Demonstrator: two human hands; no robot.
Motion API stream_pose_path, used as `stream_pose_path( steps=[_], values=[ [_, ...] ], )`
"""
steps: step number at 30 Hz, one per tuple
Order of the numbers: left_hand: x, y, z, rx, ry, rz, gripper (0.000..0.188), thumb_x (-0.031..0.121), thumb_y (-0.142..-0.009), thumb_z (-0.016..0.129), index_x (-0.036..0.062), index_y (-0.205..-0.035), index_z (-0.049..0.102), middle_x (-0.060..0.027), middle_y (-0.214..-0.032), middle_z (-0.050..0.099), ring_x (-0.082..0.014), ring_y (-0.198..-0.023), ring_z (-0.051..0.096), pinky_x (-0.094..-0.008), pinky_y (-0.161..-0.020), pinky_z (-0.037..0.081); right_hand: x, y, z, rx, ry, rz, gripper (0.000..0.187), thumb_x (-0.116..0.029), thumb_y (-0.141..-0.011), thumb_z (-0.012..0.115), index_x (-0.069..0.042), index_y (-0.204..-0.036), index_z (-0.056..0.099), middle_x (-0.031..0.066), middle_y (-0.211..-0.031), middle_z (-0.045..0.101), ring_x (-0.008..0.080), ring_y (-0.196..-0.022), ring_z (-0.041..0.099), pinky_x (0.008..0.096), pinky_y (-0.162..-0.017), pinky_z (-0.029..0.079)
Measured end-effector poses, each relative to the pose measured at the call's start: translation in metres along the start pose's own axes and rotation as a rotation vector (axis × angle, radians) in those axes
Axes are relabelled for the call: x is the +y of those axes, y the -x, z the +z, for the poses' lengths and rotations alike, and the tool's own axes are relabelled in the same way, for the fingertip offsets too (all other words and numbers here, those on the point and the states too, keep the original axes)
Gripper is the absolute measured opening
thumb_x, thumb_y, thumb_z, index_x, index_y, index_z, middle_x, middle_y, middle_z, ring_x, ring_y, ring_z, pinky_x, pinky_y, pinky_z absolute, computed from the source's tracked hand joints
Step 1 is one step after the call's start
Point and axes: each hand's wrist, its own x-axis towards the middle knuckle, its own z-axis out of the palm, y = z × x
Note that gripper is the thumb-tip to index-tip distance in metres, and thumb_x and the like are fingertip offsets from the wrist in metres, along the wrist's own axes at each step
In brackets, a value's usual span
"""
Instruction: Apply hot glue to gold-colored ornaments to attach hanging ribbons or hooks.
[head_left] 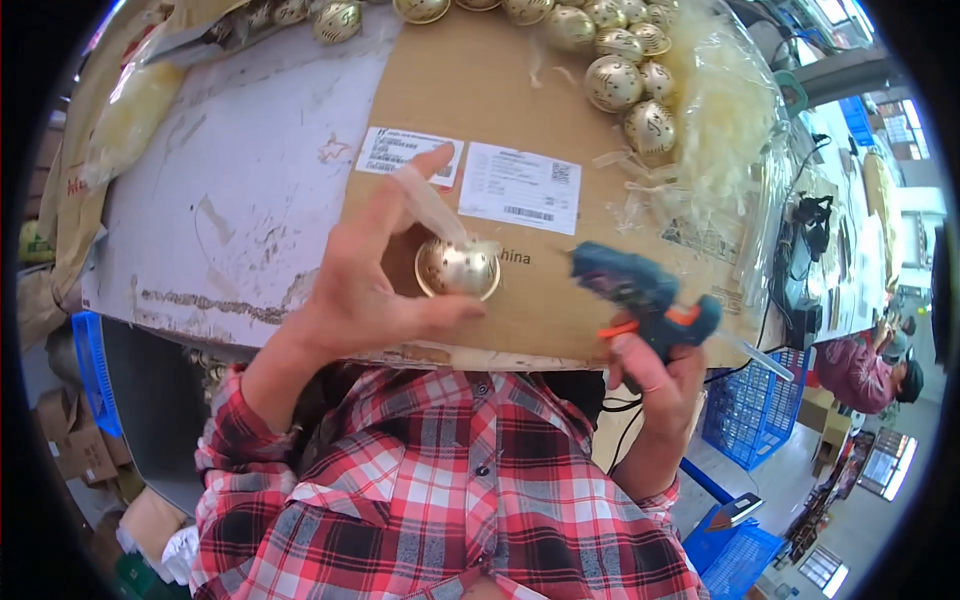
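Note:
My left hand [362, 265] curves around a shiny gold ornament [450, 268], a dome with a flared rim and small dark marks. The thumb lies along its near edge, and a finger with a pale whitish strip or covering reaches its top. Another finger stretches out past it, over the cardboard. To the right, my right hand [658, 385] is closed around the handle of a dark blue-green glue gun [640, 290] with an orange trigger. Its nozzle points left, toward the ornament but apart from it. A translucent glue stick [762, 356] sticks out of its back.
Flat cardboard [460, 85] with two white labels covers the middle of the worktable [240, 190]. Several gold ornaments [613, 83] cluster at the far right, beside clear plastic bags [725, 120]. A blue crate [757, 410] stands right of the table, near cables. Another person [858, 373] is farther right.

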Motion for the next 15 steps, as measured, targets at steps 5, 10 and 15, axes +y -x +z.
stream_pose_path(
  steps=[5, 10, 15],
  values=[
    [0.009, -0.078, 0.002, -0.173, -0.313, 0.165, 0.086, 0.015, -0.065, 0.086, -0.0001, -0.138, 0.043, -0.0103, -0.106, 0.063, -0.0165, -0.098, 0.062, -0.0318, -0.092, 0.049, 0.008, -0.009, -0.023, 0.246, -0.302, -0.179, 0.022, -0.011, -0.088, 0.061, 0.002, -0.104, 0.058, 0.0116, -0.074, 0.062, 0.0131, -0.049, 0.054, 0.0228, -0.043, 0.041],
    [0.013, -0.131, 0.033, -0.339, -0.199, 0.264, 0.09, 0.016, -0.065, 0.087, 0.0017, -0.141, 0.042, -0.0105, -0.127, 0.059, -0.0167, -0.109, 0.062, -0.0333, -0.1, 0.044, 0.012, -0.042, -0.025, 0.442, -0.181, -0.392, 0.018, -0.002, -0.085, 0.063, 0.001, -0.101, 0.055, 0.0111, -0.079, 0.061, 0.0165, -0.059, 0.059, 0.0285, -0.054, 0.05],
    [0.011, -0.136, 0.066, -0.606, -0.191, 0.167, 0.089, 0.016, -0.065, 0.085, 0.0017, -0.142, 0.041, -0.0116, -0.124, 0.059, -0.0182, -0.108, 0.06, -0.0344, -0.095, 0.048, 0.01, -0.064, -0.028, 0.494, -0.314, -0.488, 0.018, 0.004, -0.082, 0.062, 0.002, -0.098, 0.054, 0.0139, -0.086, 0.063, 0.0247, -0.079, 0.067, 0.0429, -0.08, 0.056]
  ],
)
